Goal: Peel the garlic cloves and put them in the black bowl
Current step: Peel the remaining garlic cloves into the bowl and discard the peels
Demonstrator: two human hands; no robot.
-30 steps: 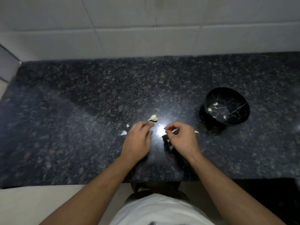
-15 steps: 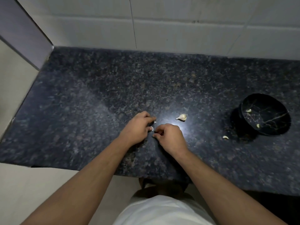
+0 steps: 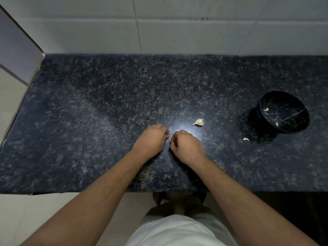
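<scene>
A dark speckled granite countertop (image 3: 88, 121) runs along a white tiled wall (image 3: 177, 23). Toward its right end sits the black bowl (image 3: 284, 112), with two pale peeled cloves (image 3: 265, 109) inside. Well left of the bowl, the left hand (image 3: 150, 141) and right hand (image 3: 188, 146) rest knuckles-up, fingers curled together; whether they pinch anything cannot be told. An unpeeled garlic clove (image 3: 198, 122) lies between hands and bowl. A small pale piece (image 3: 246, 139) lies just beside the bowl's near-left side.
</scene>
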